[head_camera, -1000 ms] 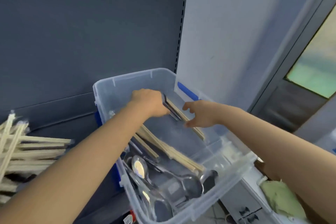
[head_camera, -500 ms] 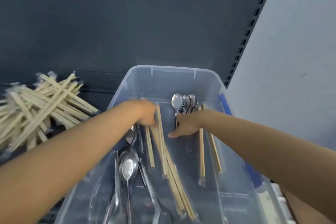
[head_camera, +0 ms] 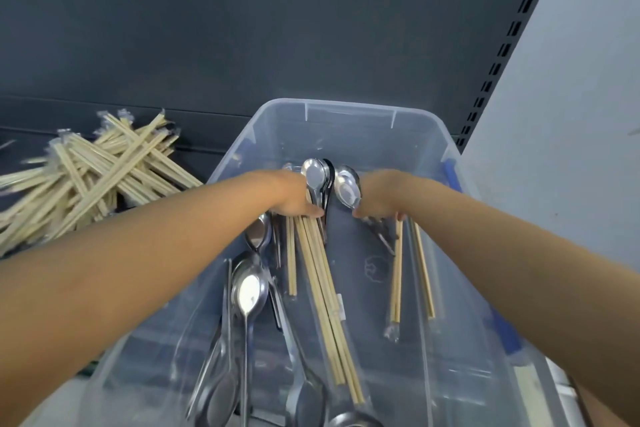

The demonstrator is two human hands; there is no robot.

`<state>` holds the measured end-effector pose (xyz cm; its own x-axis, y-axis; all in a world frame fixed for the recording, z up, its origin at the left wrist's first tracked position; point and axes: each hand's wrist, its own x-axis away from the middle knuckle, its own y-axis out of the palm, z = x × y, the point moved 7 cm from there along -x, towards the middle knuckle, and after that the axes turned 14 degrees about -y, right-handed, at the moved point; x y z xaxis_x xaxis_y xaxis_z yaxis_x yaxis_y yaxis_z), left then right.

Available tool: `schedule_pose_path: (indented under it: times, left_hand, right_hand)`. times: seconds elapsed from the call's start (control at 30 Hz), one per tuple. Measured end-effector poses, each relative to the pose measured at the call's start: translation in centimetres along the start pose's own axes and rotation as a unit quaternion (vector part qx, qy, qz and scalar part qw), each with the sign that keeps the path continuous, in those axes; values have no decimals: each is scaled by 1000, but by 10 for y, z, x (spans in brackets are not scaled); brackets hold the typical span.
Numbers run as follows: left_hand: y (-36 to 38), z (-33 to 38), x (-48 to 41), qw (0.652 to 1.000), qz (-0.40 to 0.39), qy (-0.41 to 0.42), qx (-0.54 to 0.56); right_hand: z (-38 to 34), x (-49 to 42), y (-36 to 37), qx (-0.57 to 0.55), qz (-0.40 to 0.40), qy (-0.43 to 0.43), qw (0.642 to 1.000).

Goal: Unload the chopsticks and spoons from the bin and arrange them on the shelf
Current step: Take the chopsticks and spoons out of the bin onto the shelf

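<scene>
Both hands work at the far end of the clear plastic bin (head_camera: 349, 107). The left hand (head_camera: 294, 196) has its fingers curled round a stack of polished steel spoons (head_camera: 316, 174), bowls up. Pale wooden chopsticks (head_camera: 325, 288) run out beneath it; whether they are gripped too cannot be told. The right hand (head_camera: 379, 196) is closed on a second spoon stack (head_camera: 346, 188). A heap of wrapped chopsticks (head_camera: 100, 177) lies on the dark grey shelf (head_camera: 214, 149), left of the bin. Recommendation: grip firmly and lift each stack level, so the nested spoons do not slide apart.

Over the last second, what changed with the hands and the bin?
The bunched spoons parted: left spoon cluster now in the left hand with chopsticks, right spoon cluster in the right hand. Both hands stayed at the far end of the bin; shelf chopstick pile unchanged.
</scene>
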<state>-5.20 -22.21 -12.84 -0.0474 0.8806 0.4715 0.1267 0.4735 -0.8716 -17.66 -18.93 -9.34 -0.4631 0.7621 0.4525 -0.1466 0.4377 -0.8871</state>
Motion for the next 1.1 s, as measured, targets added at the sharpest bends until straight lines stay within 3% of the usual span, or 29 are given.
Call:
schedule_pose_path:
  times: [0.23,0.47,0.57,0.67,0.73,0.83,1.1]
  left_hand:
    - [3,6,-1,998,-14,-23,57]
    - [4,-1,0,991,-66,-58,104]
    - [1,0,1,990,-60,-48,117]
    - [-1,1,-2,991,-35,-39,122]
    - [-3,5,-2,993,-8,-27,114]
    - [-8,10,2,993,25,0,114]
    - [-9,10,-1,995,32,3,90]
  right_hand:
    - [-4,-6,15,27,-22,20,999]
    - [9,-13,31,-156,-31,79,984]
    - [13,-10,28,-111,-22,92,989]
    - [14,-12,11,-9,80,80,994]
    - [4,-19,7,-36,124,33,991]
    - [-17,-28,21,-49,63,-47,996]
    - [-18,-26,24,-6,25,-34,999]
